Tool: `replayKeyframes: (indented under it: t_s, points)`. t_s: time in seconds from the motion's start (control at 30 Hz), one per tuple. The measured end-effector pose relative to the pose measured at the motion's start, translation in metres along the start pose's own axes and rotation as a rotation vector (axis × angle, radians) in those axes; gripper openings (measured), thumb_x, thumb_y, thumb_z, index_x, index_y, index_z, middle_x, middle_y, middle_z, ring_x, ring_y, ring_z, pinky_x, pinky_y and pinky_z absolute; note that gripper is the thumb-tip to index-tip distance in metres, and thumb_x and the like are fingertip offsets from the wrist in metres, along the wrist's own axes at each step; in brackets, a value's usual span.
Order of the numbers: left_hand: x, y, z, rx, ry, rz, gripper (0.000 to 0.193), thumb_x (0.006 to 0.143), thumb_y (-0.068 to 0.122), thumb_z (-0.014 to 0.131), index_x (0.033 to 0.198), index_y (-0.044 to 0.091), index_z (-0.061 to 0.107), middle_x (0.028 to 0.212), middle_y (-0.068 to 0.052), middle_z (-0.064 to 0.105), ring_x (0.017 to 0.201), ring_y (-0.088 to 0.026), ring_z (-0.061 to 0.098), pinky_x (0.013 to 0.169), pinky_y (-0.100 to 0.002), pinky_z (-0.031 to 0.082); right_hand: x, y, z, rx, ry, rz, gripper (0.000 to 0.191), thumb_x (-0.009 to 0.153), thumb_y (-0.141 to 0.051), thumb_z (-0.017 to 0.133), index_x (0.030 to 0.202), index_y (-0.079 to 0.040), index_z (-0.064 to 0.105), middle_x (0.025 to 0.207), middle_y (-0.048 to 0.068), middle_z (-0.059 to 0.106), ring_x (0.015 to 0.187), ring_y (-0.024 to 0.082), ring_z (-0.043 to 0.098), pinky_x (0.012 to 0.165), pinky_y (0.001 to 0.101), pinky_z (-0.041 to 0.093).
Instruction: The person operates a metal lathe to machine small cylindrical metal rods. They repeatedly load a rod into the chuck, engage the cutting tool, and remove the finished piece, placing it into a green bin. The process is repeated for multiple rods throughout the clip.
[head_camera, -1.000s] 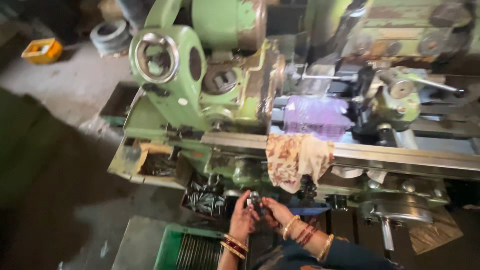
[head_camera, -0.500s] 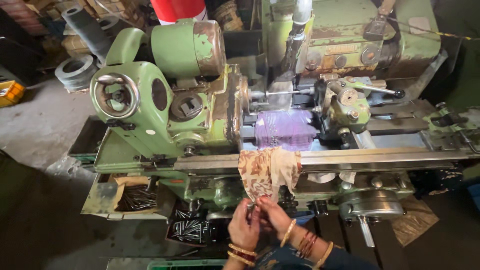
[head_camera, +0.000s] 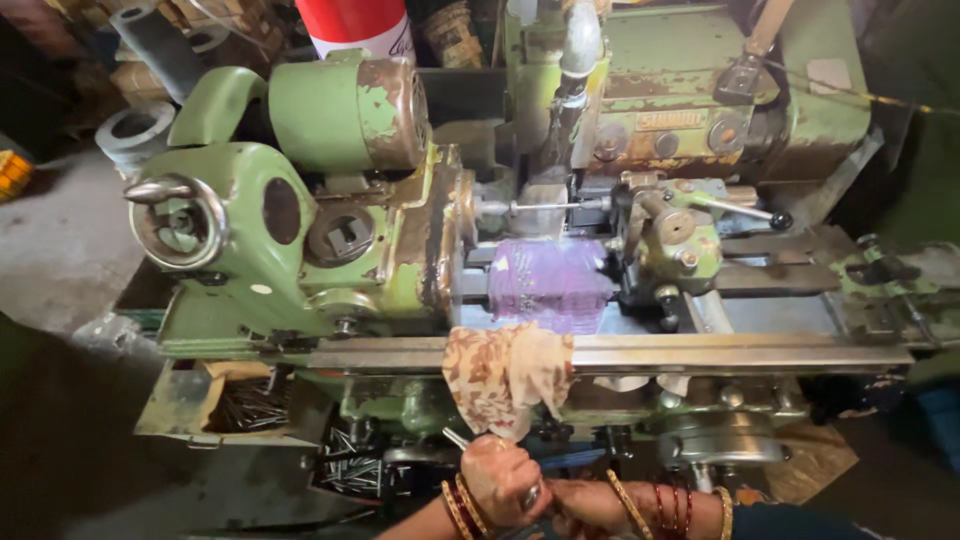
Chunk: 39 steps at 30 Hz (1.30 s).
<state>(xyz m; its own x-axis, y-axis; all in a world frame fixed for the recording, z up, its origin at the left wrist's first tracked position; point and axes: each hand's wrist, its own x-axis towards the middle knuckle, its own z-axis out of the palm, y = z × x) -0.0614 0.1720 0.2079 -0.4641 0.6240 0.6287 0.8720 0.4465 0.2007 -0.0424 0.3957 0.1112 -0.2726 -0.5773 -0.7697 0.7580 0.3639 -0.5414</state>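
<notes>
Hands (head_camera: 545, 490) apparently gripping small metal piece (head_camera: 530, 494) below green lathe (head_camera: 400, 260).

metal rod (head_camera: 456, 437): thin, grey, tilted, tip toward 10 o'clock.
place: 6 o'clock of frame, clasped in left hand (head_camera: 503, 482), below patterned cloth (head_camera: 505, 372).

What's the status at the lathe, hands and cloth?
Left hand fisted around small metal piece. Right hand against it, grip unclear. Patterned cloth draped over rail, just above hands.

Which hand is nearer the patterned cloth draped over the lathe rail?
Left. The left hand sits just below the patterned cloth; the right hand is lower and further right.
</notes>
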Motion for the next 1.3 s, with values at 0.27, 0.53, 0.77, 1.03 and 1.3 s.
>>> replayKeyframes:
  t_s: [0.27, 0.53, 0.77, 1.03, 1.3]
  points:
    - [0.17, -0.07, 0.004, 0.356, -0.492, -0.281, 0.064, 0.095, 0.061, 0.063, 0.053, 0.013, 0.058, 0.053, -0.01, 0.053, 0.053, -0.027, 0.057, 0.049, -0.043, 0.043, -0.097, -0.125, -0.135, 0.074, 0.802, -1.007, 0.027, 0.103, -0.034, 0.051, 0.088, -0.013, 0.059, 0.068, -0.002, 0.048, 0.054, 0.011, 0.041, 0.046, 0.0273, 0.033]
    - [0.289, -0.26, 0.156, -1.319, 0.565, -1.12, 0.018, 0.095, 0.029, 0.068, 0.087, 0.013, 0.067, 0.074, 0.003, 0.062, 0.062, -0.013, 0.058, 0.053, -0.033, 0.044, -0.214, -0.176, -0.295, -0.485, 1.57, -1.106, 0.017, 0.102, -0.013, 0.065, 0.118, -0.006, 0.065, 0.098, 0.013, 0.07, 0.089, 0.031, 0.068, 0.079, 0.0367, 0.049]
    - [0.31, -0.304, 0.274, -1.239, 0.576, -1.559, 0.024, 0.098, 0.025, 0.051, 0.1, 0.004, 0.062, 0.078, -0.014, 0.057, 0.063, -0.03, 0.056, 0.054, -0.045, 0.043, -0.193, -0.163, -0.38, -1.103, 2.057, -0.78, 0.026, 0.099, -0.009, 0.062, 0.124, -0.006, 0.061, 0.107, 0.025, 0.062, 0.103, 0.045, 0.058, 0.088, 0.0556, 0.045]
    - [0.314, -0.305, 0.291, -0.814, 0.676, -1.598, 0.036, 0.1, 0.03, 0.055, 0.111, -0.003, 0.063, 0.102, -0.017, 0.069, 0.085, -0.033, 0.064, 0.072, -0.045, 0.049, -0.154, -0.128, -0.442, -1.019, 1.938, -0.82, 0.011, 0.106, -0.006, 0.058, 0.116, -0.004, 0.062, 0.113, 0.024, 0.06, 0.111, 0.043, 0.055, 0.105, 0.0557, 0.045]
    - [0.312, -0.307, 0.3, -0.968, 0.754, -1.611, 0.034, 0.102, 0.027, 0.054, 0.118, -0.003, 0.054, 0.112, -0.016, 0.061, 0.09, -0.03, 0.06, 0.071, -0.051, 0.049, -0.158, -0.123, -0.434, -0.866, 1.884, -0.671, 0.033, 0.091, -0.002, 0.061, 0.124, -0.006, 0.062, 0.122, 0.027, 0.053, 0.104, 0.047, 0.059, 0.091, 0.0537, 0.051]
